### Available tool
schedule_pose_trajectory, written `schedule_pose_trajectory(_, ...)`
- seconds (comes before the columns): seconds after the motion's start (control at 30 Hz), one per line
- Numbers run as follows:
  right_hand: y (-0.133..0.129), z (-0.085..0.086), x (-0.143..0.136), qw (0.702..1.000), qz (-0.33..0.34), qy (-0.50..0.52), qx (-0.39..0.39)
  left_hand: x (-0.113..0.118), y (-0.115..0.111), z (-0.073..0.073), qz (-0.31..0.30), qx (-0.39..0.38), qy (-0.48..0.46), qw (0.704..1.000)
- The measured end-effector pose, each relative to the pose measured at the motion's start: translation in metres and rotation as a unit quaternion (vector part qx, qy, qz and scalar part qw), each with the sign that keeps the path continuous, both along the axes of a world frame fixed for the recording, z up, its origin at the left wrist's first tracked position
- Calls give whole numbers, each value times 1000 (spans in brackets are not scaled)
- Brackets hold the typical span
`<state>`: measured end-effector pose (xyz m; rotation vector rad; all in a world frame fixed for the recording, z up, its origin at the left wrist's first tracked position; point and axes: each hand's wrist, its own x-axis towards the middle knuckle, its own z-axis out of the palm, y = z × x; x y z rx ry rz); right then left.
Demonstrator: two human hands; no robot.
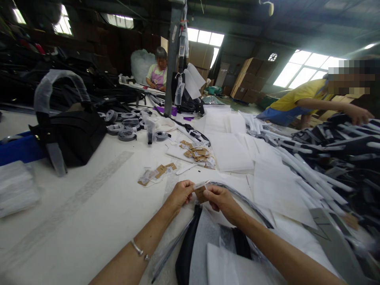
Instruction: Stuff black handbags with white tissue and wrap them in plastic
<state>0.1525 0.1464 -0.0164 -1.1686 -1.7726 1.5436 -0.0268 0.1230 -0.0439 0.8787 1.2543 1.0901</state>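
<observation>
Between my two hands is a small brown card tag (pixel 200 193) with a clear plastic edge. My left hand (pixel 181 195) pinches its left side, and my right hand (pixel 219 200) grips its right side with thumb and fingers. Below them, close to my body, lies a black bag (pixel 190 247) partly wrapped in clear plastic and white foam sheet (pixel 234 265). Its plastic-covered strap curves up behind my right hand. Just beyond my hands lie a few more brown tags (pixel 160 171) with strings, and a larger pile of tags (pixel 196 152) farther back.
A black handbag (pixel 77 134) with a wrapped handle stands at left. Rolled straps (pixel 127 134) lie beyond it. White sheets (pixel 231 152) spread to the right, beside a heap of wrapped black pieces (pixel 335 146). A person in yellow (pixel 299 97) reaches there; another person (pixel 157 73) sits behind a post (pixel 172 59).
</observation>
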Motion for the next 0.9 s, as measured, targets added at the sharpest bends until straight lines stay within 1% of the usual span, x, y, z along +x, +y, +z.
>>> schedule_pose_trajectory(0.03, 1, 1, -2, 999, 5, -1, -37, 0, 0, 0, 4, -5, 1, 1000)
schedule_pose_trajectory(0.07, 1, 2, -5, 998, 17, -5, -58, 0, 1, -1, 6, -10, 1, 1000)
schedule_pose_trajectory(0.17, 5, 4, -15, 995, 49, -51, -64, -2, 2, -1, 5, -18, 8, 1000)
schedule_pose_trajectory(0.27, 9, 2, -24, 992, 19, -114, -46, -2, 2, 2, 4, -8, 32, 999)
schedule_pose_trajectory(0.37, 11, -2, -28, 990, -16, -133, -37, -1, -2, 11, 16, 30, 80, 996)
schedule_pose_trajectory(0.43, 9, -6, -27, 990, -34, -131, -39, 1, -6, 19, 13, 59, 112, 992)
schedule_pose_trajectory(0.53, 5, -9, -24, 990, -69, -117, -36, 4, -15, 27, -23, 77, 147, 986)
schedule_pose_trajectory(0.63, 1, -9, -24, 994, -88, -60, -26, 3, -18, 27, -54, 71, 182, 979)
schedule_pose_trajectory(0.7, -1, -8, -24, 997, -68, -28, -15, -1, -16, 22, -56, 65, 199, 976)
schedule_pose_trajectory(0.8, -1, -4, -21, 999, -36, -9, -7, -11, -8, 17, -69, 74, 218, 971)
schedule_pose_trajectory(0.9, 1, 4, -14, 1000, -15, -22, -12, -22, -4, 20, -97, 103, 244, 959)
